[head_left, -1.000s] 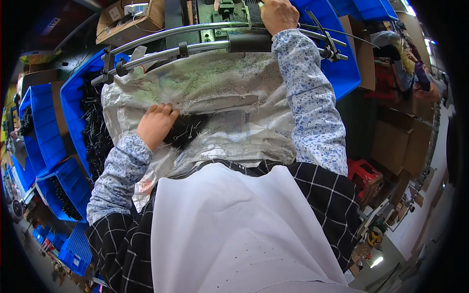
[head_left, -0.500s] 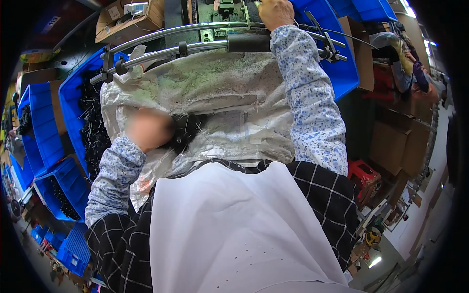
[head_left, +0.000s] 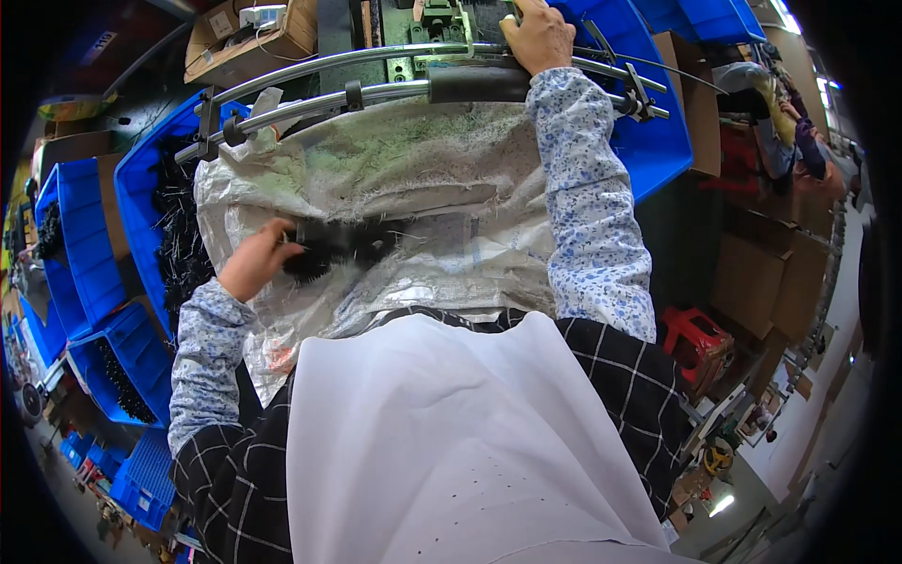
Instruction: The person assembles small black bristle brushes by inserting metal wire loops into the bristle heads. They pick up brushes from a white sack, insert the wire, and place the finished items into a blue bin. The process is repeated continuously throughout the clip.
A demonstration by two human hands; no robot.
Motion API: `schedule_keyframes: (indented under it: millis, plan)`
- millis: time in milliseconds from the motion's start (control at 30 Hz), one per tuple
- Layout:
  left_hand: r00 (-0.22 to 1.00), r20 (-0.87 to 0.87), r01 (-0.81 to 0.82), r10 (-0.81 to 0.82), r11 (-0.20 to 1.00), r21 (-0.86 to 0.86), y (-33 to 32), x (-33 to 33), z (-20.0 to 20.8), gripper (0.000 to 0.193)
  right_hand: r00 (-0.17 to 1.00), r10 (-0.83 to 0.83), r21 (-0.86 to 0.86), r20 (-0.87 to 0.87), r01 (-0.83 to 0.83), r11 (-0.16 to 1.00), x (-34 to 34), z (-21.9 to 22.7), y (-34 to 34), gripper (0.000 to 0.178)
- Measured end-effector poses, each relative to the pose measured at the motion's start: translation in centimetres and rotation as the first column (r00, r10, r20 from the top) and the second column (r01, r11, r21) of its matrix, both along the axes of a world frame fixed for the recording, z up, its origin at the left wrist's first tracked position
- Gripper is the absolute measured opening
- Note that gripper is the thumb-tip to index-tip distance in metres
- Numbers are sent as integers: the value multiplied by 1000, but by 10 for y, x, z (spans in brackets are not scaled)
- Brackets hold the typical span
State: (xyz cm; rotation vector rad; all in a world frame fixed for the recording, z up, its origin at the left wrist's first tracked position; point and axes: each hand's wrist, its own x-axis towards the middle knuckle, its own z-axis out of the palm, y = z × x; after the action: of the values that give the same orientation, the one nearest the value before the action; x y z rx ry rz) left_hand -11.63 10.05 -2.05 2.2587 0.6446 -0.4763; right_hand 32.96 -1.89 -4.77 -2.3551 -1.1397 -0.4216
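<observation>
At the centre of the work area, a crumpled, whitish woven sheet is spread directly in front of the person. A loose pile of small black parts, with thin, shiny pins protruding from it, rests on the left half of this sheet.

Left hand: positioned at the left edge of the pile. The fingers are bent, and the thumb and forefinger point toward the parts. Whether a part is pinched between them cannot be told.

Right hand: positioned at the upper edge of the view, above two curved metal rails and beside a green-tinted machine fixture. The fingers are bent and the fingertips are partly cut off; their grip cannot be told. A black cylindrical sleeve surrounds the front rail, just left of the wrist.

Left side: a large blue bin contains a mass of dark pieces. Further left stand smaller blue bins. An open cardboard box is located beyond the rails at the upper left.

Right side: another blue bin stands next to the right forearm. A red stool is located lower down, near the right elbow.
</observation>
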Motion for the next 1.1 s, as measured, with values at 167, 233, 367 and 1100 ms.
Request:
schedule_keyframes:
  millis: [167,233,367,1100]
  plan:
    - [976,191,-107,103,994,9,9,12,12,32,1000,24,62,-5,-23,998,-20,-11,28,28]
    - [985,106,-132,133,991,-16,7,21,22,31,999,52,48,8,-52,997,-34,-8,41,22]
    - [985,155,49,-71,989,138,18,21,20,29,994,23,-66,108,-16,998,-48,2,49,18]
    - [745,607,-182,276,960,-214,-26,88,61,28,995,55,-141,80,-44,989,94,47,-61,19]
